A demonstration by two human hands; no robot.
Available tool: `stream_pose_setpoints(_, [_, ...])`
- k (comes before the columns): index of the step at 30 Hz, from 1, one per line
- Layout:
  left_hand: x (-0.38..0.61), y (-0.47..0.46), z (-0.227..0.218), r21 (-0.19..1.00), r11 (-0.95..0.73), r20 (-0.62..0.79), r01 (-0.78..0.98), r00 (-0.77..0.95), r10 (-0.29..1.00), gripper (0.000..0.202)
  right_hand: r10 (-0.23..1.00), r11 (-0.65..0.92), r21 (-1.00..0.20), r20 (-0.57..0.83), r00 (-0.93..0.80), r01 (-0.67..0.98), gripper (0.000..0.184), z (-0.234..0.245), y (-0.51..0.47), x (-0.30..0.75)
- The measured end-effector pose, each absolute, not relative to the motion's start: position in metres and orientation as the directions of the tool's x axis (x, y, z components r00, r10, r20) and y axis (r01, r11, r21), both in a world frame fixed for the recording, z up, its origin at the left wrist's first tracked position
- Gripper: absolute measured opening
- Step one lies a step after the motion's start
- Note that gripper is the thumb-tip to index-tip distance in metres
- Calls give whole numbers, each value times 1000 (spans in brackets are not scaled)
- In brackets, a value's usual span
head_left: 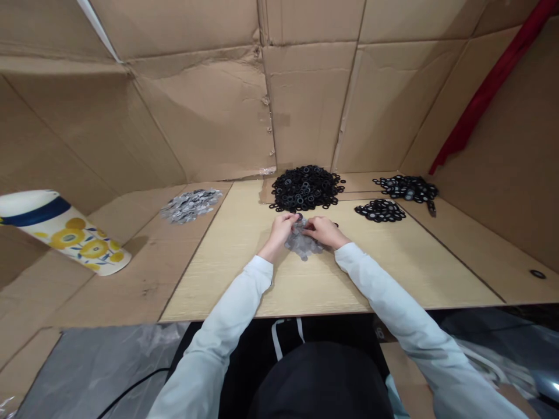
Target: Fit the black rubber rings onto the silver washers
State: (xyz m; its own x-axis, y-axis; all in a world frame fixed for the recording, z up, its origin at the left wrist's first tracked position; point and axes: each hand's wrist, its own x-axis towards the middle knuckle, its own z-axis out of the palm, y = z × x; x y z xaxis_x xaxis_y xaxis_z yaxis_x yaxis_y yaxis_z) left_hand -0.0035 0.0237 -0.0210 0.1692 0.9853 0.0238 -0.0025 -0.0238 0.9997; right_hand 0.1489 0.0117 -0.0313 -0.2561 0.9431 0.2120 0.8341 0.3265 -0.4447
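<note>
My left hand [282,231] pinches a black ring [299,216] between thumb and fingers, at the front of a large heap of black rings [305,189]. Across from it, my right hand [326,231] has its fingers drawn together over a small pile of translucent grey discs [304,247]. What sits between those fingertips, if anything, is too small to tell. Both hands are close together above the disc pile, which they partly cover.
Grey discs [191,205] lie heaped at the left. To the right are two piles of black rings with pale centres, a nearer one [379,210] and a farther one [408,187]. A flowered cylinder [82,235] stands left; one ring [537,273] lies far right. Cardboard walls [209,110] enclose the board.
</note>
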Motion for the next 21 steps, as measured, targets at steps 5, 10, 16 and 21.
stream_pose_setpoints(5, [-2,23,-22,1000,23,-22,-4,176,984,15,961,251,-501,232,-152,828,9,-31,11,144])
stream_pose_setpoints(10, [-5,27,-27,989,-96,79,114,146,986,17,953,220,-616,300,-34,757,12,-26,14,150])
stream_pose_setpoints(16, [-7,29,-29,969,-156,141,190,89,986,14,972,213,-880,235,-1,424,12,-20,14,154])
stream_pose_setpoints(21, [-5,25,-27,990,-111,97,89,149,984,16,981,194,-961,189,-45,198,24,-17,11,150])
